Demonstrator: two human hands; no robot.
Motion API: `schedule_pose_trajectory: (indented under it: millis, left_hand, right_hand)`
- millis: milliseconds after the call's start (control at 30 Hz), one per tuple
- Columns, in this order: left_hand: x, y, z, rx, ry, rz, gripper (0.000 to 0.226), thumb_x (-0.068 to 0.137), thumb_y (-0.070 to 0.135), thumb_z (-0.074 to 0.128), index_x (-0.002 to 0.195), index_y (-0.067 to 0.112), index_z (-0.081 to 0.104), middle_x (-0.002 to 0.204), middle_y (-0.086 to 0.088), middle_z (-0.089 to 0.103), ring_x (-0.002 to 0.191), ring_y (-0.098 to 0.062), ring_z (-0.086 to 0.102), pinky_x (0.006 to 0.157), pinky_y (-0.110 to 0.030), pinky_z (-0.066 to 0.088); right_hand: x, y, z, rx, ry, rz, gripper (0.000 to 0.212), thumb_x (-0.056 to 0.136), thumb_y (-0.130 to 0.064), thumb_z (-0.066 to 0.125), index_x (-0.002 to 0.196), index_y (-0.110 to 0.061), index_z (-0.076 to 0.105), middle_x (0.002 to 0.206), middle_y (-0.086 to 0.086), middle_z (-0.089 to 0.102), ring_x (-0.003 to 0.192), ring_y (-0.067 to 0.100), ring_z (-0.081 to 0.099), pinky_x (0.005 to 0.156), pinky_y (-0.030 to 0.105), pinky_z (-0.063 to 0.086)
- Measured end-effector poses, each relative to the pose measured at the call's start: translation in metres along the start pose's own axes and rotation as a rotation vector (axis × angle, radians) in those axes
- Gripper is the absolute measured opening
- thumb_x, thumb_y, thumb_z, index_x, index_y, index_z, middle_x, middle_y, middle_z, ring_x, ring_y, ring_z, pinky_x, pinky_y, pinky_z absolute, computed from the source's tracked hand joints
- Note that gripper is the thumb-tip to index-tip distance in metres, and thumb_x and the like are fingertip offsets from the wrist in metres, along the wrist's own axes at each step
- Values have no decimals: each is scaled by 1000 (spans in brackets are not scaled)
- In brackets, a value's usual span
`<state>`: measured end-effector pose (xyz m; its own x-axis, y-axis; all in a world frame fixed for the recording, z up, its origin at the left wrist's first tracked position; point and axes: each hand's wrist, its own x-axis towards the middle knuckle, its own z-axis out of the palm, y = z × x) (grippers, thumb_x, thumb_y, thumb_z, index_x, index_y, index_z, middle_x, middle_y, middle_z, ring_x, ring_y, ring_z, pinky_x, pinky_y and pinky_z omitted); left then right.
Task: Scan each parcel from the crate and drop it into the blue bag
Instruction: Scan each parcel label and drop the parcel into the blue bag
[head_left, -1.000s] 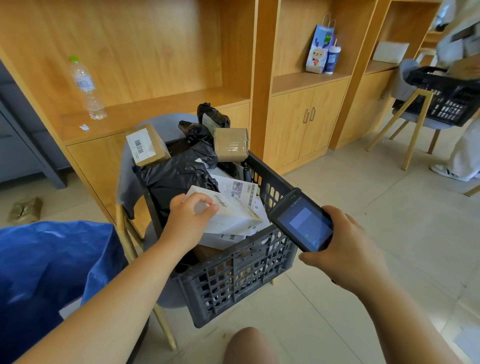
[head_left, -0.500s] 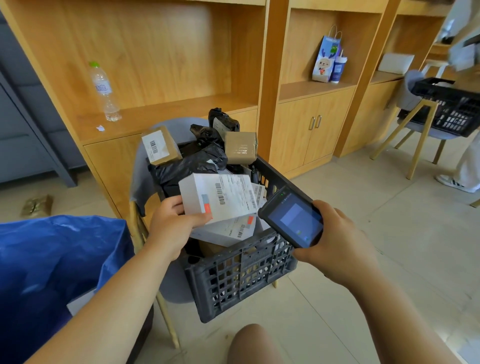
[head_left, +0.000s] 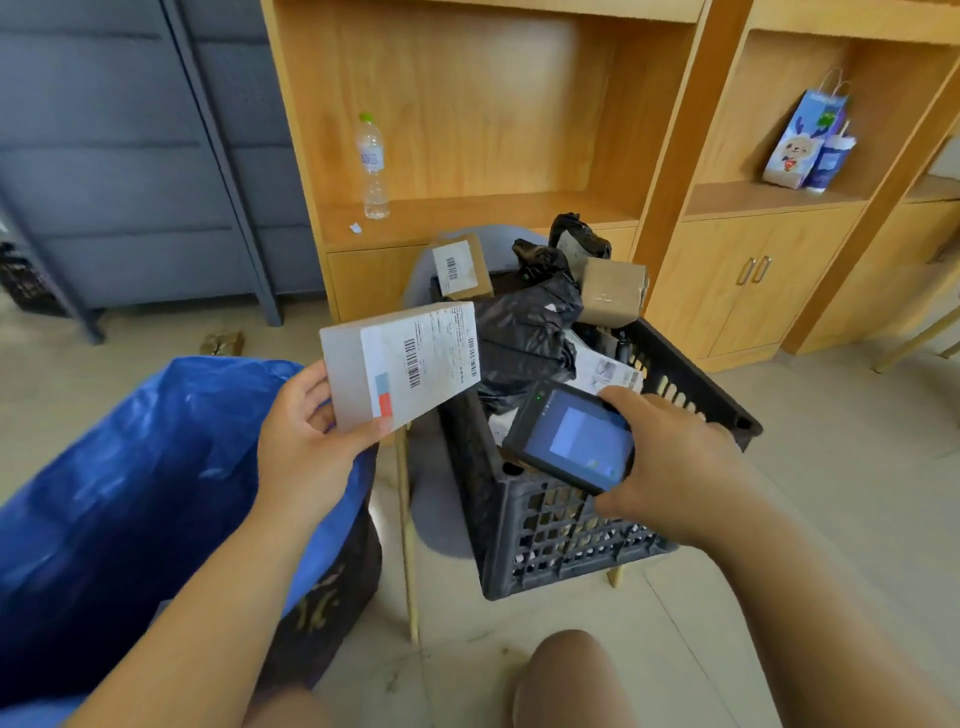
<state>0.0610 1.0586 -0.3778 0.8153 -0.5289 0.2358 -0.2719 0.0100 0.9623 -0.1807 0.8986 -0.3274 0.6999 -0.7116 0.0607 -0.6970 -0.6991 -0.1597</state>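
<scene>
My left hand (head_left: 306, 441) grips a white box parcel (head_left: 400, 364) by its lower left corner, barcode label facing me, held up between the blue bag (head_left: 130, 493) and the dark crate (head_left: 561, 530). My right hand (head_left: 675, 467) holds a black handheld scanner (head_left: 569, 436) with a lit blue screen, just right of the parcel and above the crate's near rim. The crate sits on a grey chair and holds several parcels: black plastic bags (head_left: 524, 332), two brown cardboard boxes (head_left: 460, 267) (head_left: 613, 291) and white labelled packets (head_left: 605, 371).
Wooden shelving stands behind the crate, with a clear water bottle (head_left: 373, 166) on its ledge and a blue paper gift bag (head_left: 802, 140) to the right. A small brown packet (head_left: 222, 343) lies on the tiled floor at the left. My knee (head_left: 566, 675) shows at the bottom.
My left hand lifted the white box out of the crate and carried it left toward the blue bag. My right hand brought the scanner closer, over the crate's near edge.
</scene>
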Motion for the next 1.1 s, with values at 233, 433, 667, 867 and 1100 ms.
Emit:
schedule_pose_trajectory:
  millis: [233,433,667,867,1100]
  left_hand:
    - [-7,-18,-50,28,140,-15,69,67,10,85,127,25,55,117,12,66,105,-5,64,81,-20,53]
    - [-13,-32,-76,51,212,-55,66,66,11,85,122,29,56,115,15,66,102,-1,64,80,-20,53]
    - [-13,-46,-101,95,285,-142,45,70,16,83,101,40,61,95,26,69,88,7,66,65,-13,49]
    - [-11,-75,-132,154,438,-342,45,72,23,82,112,15,63,104,5,70,87,-9,65,65,-23,47]
    - [-2,-100,-141,488,262,-424,49,90,27,63,134,8,52,145,-15,38,127,-31,44,101,-43,42]
  right_hand:
    - [9,-40,1,-97,1,-157,97,56,-53,72,138,-35,24,116,-6,52,100,22,53,85,39,46]
    - [12,-63,4,-123,8,-207,95,58,-49,73,137,-34,23,114,-5,50,98,22,52,81,36,44]
    - [18,-85,9,-91,-10,-224,99,58,-49,73,140,-32,20,116,-4,48,101,22,50,79,38,45]
    - [22,-99,20,-87,-41,-267,97,57,-53,73,137,-32,22,113,-5,49,97,21,50,71,33,42]
    - [25,-98,25,-65,-38,-265,95,55,-52,73,135,-33,25,109,-7,49,90,17,47,69,32,41]
